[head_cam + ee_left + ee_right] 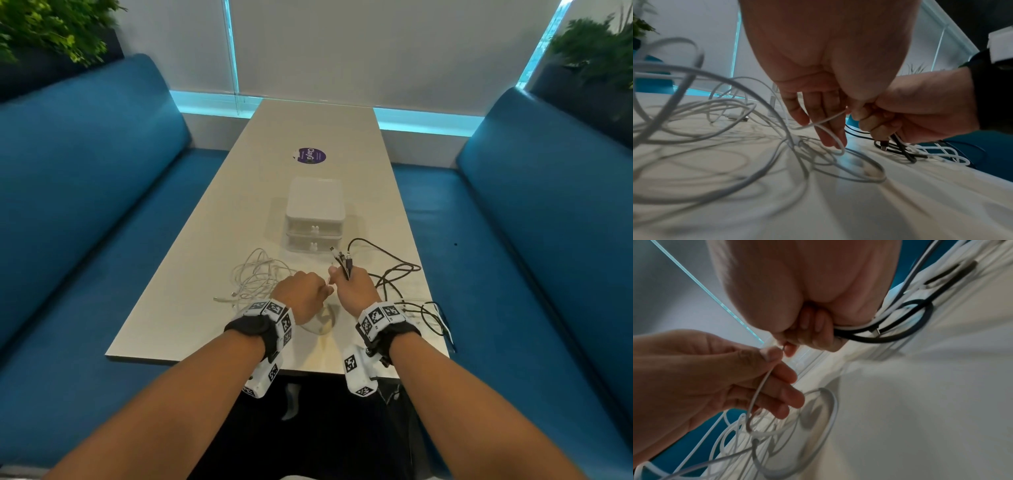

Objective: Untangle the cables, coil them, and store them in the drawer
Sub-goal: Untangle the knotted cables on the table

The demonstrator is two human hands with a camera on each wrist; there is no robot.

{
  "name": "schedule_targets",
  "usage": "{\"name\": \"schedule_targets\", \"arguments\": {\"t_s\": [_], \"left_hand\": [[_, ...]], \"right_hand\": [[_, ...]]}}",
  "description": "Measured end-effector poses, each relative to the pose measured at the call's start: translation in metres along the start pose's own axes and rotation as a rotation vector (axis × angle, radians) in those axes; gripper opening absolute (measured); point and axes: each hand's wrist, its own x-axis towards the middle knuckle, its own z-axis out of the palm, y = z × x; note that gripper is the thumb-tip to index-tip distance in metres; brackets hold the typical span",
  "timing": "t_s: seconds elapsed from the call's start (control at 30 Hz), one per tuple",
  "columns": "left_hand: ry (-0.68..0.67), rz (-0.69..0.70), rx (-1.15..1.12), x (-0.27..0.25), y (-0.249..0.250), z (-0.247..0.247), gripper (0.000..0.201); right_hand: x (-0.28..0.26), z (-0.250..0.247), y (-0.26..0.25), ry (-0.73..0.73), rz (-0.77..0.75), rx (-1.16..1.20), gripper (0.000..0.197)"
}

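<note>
A loose tangle of white cables [257,277] [715,129] lies on the table left of my hands. My left hand [305,291] [818,116] pinches one thin white cable [760,386] between thumb and fingers; the strand runs down into the tangle. My right hand [349,284] [813,331] grips a bundle of cable ends [342,262], mostly black, whose plugs stick up above the fist. The black cables [394,270] [890,337] trail off to the right over the table. The two hands almost touch. A small white two-drawer unit [315,212] stands just beyond them, both drawers closed.
The pale table [308,130] runs away from me between two blue benches [85,205]. A purple round sticker [311,156] lies past the drawer unit. Some black and white cable loops [435,322] hang over the table's near right edge.
</note>
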Motion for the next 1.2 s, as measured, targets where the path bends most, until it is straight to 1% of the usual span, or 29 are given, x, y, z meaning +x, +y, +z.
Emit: {"name": "schedule_targets", "arguments": {"t_s": [0.1,0.17,0.2,0.27,0.33,0.37,0.43,0.5,0.57,0.67,0.73,0.8,0.87,0.93,1.03,1.13,1.2], "left_hand": [[0.04,0.102,0.109,0.0,-0.003,0.002,0.023],[0.074,0.162,0.129,0.002,-0.003,0.003,0.022],[0.083,0.176,0.137,0.002,-0.002,0.004,0.022],[0.078,0.195,0.192,0.0,-0.001,0.007,0.025],[0.052,0.183,0.304,0.0,-0.008,0.009,0.032],[0.031,0.158,0.337,0.001,-0.016,0.009,0.034],[0.005,0.11,0.348,0.005,-0.032,0.009,0.035],[0.008,0.103,0.374,0.006,-0.04,0.005,0.037],[0.004,0.127,0.389,0.002,-0.036,0.001,0.038],[-0.009,0.168,0.409,-0.005,-0.025,0.0,0.036],[-0.016,0.17,0.417,-0.008,-0.02,0.003,0.031],[-0.01,0.166,0.416,-0.012,-0.014,0.006,0.029],[-0.005,0.163,0.402,-0.014,-0.011,0.007,0.028],[-0.011,0.173,0.385,-0.014,-0.011,0.008,0.025],[-0.033,0.202,0.368,-0.014,-0.011,0.01,0.021],[-0.022,0.236,0.396,-0.012,-0.017,0.013,0.021],[-0.005,0.228,0.381,-0.01,-0.026,0.012,0.022]], "right_hand": [[0.0,0.001,-0.005,-0.014,0.008,0.019,0.038],[-0.001,-0.001,-0.007,-0.034,0.03,0.02,0.041],[-0.002,-0.003,-0.008,-0.047,0.028,-0.011,0.041],[-0.001,-0.005,-0.007,-0.069,-0.015,-0.143,0.038],[0.003,-0.009,-0.001,-0.04,-0.031,-0.283,0.037],[0.005,-0.013,0.004,-0.014,-0.011,-0.323,0.038],[0.008,-0.019,0.012,0.014,0.032,-0.383,0.041],[0.008,-0.019,0.013,0.013,0.036,-0.412,0.041],[0.007,-0.016,0.006,0.033,-0.002,-0.368,0.04],[0.005,-0.012,-0.007,0.036,0.011,-0.131,0.04],[0.004,-0.008,-0.014,-0.001,0.023,0.007,0.043],[0.004,-0.006,-0.02,-0.054,-0.019,0.105,0.049],[0.003,-0.003,-0.026,-0.117,-0.073,0.17,0.049],[0.003,0.003,-0.03,-0.151,-0.109,0.16,0.046],[0.004,0.014,-0.028,-0.186,-0.108,0.152,0.043],[0.004,0.014,-0.024,-0.19,-0.104,0.037,0.041],[0.003,0.009,-0.024,-0.188,-0.117,-0.016,0.039]]}}
